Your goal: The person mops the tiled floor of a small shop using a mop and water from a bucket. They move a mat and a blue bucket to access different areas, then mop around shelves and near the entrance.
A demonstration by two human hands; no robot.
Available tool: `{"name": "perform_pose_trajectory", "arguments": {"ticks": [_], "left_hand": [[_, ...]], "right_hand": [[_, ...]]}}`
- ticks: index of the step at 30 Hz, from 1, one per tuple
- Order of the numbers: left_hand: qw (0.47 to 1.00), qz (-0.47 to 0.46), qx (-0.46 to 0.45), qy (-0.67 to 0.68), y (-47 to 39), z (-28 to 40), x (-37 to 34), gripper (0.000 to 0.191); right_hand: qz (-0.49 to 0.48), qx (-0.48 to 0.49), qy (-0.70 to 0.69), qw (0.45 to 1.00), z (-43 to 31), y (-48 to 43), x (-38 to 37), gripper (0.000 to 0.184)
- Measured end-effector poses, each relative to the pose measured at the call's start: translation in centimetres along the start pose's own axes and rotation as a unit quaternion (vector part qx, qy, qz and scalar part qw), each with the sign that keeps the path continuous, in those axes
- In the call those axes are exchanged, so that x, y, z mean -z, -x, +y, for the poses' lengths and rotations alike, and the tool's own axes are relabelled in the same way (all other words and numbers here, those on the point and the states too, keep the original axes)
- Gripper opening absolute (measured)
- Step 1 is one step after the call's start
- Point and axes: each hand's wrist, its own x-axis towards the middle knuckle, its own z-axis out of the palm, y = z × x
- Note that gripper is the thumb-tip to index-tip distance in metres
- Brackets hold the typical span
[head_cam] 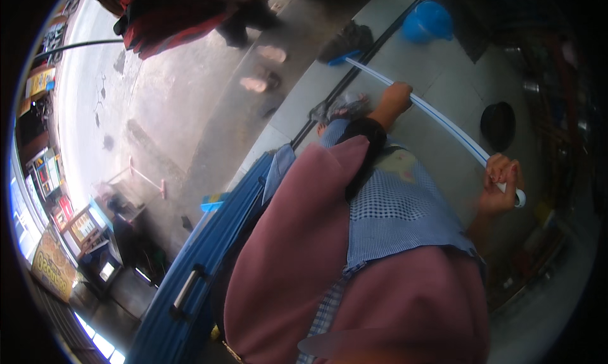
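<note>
A broom crosses the upper right of the head view, its white handle with blue stripes (449,124) slanting down to the right. Around the middle part of the handle my left hand (398,97) is closed. My right hand (501,181) grips it near its capped top end, with one finger raised. The broom's blue head (344,58) and dark bristles (350,37) are at the tiled edge beside a dark floor track. A clear plastic bag (346,106) lies close to my left forearm. A blue checked apron (396,198) hangs in front of me.
A blue folding metal door (204,269) stands at the lower left. On the tiled floor (441,74) are a round blue plastic container (427,22) and a black basin (498,126). Red and black fabric (175,17) hangs at the top. Outside lies a paved street with stalls.
</note>
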Motion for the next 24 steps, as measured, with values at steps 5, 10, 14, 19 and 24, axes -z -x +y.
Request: {"name": "perform_pose_trajectory", "arguments": {"ticks": [5,10,14,19,24], "left_hand": [[0.998,-0.032,0.061,0.005,2.0,-0.9,4.4,0.026],[0.992,-0.069,0.109,-0.009,7.0,-4.2,7.0,0.031],[0.990,-0.054,0.124,-0.024,12.1,-8.9,6.8,0.036],[0.979,0.011,0.205,0.008,18.0,-14.2,4.8,0.052],[0.981,0.062,0.181,0.044,18.4,-15.0,2.3,0.029]], "right_hand": [[-0.134,-0.032,-0.045,0.990,-0.7,-5.5,-0.4,0.034],[-0.275,-0.084,-0.057,0.956,0.0,-8.0,-2.7,0.036],[-0.336,-0.113,-0.044,0.934,2.6,-7.6,-6.7,0.037],[-0.445,-0.136,-0.015,0.885,5.0,-4.3,-10.5,0.035],[-0.456,-0.083,-0.029,0.886,3.6,-2.5,-10.4,0.035]]}}
